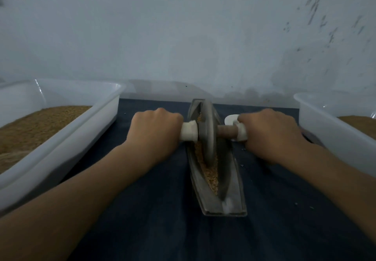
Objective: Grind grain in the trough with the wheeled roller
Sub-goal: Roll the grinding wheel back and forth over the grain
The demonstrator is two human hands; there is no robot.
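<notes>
1. Left grip (156, 132): fingers curled tight round the white-sleeved left handle (189, 131) of the wheeled roller (208, 132), knuckles up.
2. Right grip (268, 134): fingers wrapped round the right handle. A bare brown axle (226, 131) shows between the hand and the wheel.
3. The roller's grey disc stands upright in the trough (223, 199), in its far half.
4. The trough is long, narrow grey metal, lying between the forearms and pointing away from the person. Grain (211, 179) lies along its groove, mostly on the near side of the disc.
5. A dark blue cloth (162, 220) covers the tabletop under the trough.
6. The white left tray (61, 144) and white right tray (325, 126) both hold brown grain and sit apart from the trough.
7. Behind is a pale wall (183, 37), dark-flecked at right.
</notes>
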